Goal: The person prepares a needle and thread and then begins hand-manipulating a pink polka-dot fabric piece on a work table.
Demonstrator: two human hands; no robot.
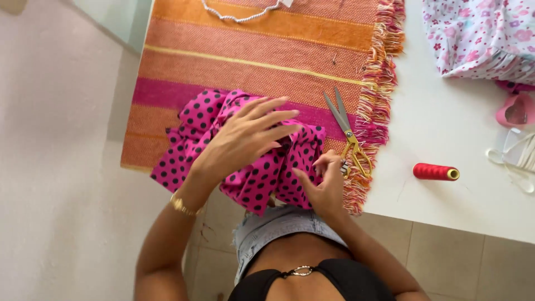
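Observation:
A bundle of pink fabric with black dots (pixel 262 178) lies bunched at the near edge of an orange and pink striped mat (pixel 251 61). My left hand (pixel 245 136) rests flat on top of the bundle, fingers spread, a gold bracelet on the wrist. My right hand (pixel 323 181) pinches the fabric's right edge between thumb and fingers. Just right of that hand, scissors with gold handles (pixel 348 136) lie on the mat, blades pointing away from me.
A red thread spool (pixel 436 171) lies on the white table (pixel 446 122) right of the mat's fringe. Floral fabric (pixel 485 36), a pink heart-shaped object (pixel 515 110) and white elastic (pixel 518 156) sit at the far right. A white cord (pixel 239 14) lies at the mat's far end.

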